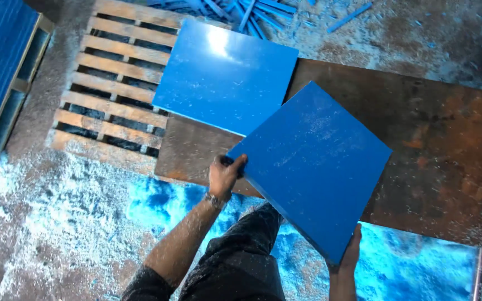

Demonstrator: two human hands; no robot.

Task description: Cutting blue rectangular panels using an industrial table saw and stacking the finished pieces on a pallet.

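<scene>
We carry a blue panel above a rusty metal sheet.

Our left hand (225,174) grips one corner of the blue panel (312,167); our right hand (350,255) closes on its lower corner, fingers hidden beneath. The panel hangs tilted above the rusty sheet (442,161), not yet laid down; a second blue panel (224,75) already lies across the wooden pallet (112,89). The right forearm is cut off below.

left hand (225,174): grips blue panel (313,167) corner | right hand (350,253): supports lower edge | second panel (224,75) on pallet (112,83)
</scene>
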